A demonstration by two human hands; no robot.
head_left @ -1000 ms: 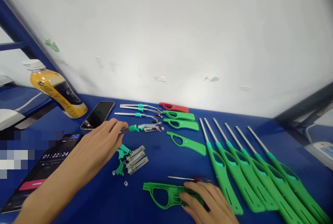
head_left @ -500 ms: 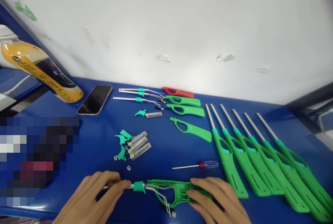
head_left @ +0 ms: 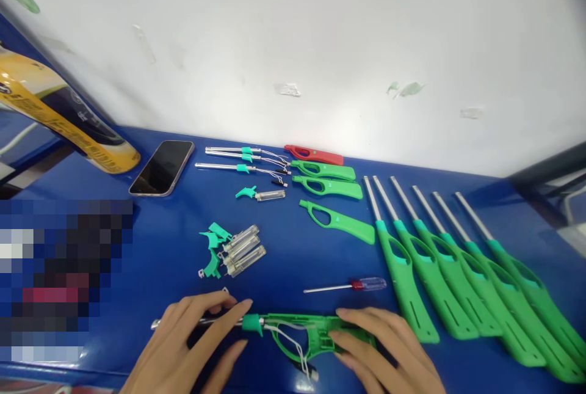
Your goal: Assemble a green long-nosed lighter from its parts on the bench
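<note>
My left hand [head_left: 192, 333] has its fingers over a metal lighter tube [head_left: 156, 324], whose teal collar [head_left: 251, 323] touches the left end of an open green lighter handle shell [head_left: 315, 339]. My right hand [head_left: 382, 342] grips the right part of that shell, which lies with its ribbed inside facing up. White wires [head_left: 300, 346] run from the collar across the finger loop to a small black plug [head_left: 307, 371] hanging below the shell. The shell's right end is partly hidden under my fingers.
Beyond my hands lie a screwdriver [head_left: 350, 286], clear fuel tanks [head_left: 242, 250], teal triggers [head_left: 212, 264], wired tubes [head_left: 220, 167] and handle shells [head_left: 336, 220]. Several assembled lighters [head_left: 407, 287] lie at right. A phone [head_left: 162, 168] and a bottle [head_left: 82, 116] are at left.
My left hand has moved right with the tube, and the collar now meets the shell's end. The left thumb has come away from the index finger. The right hand keeps its grip.
</note>
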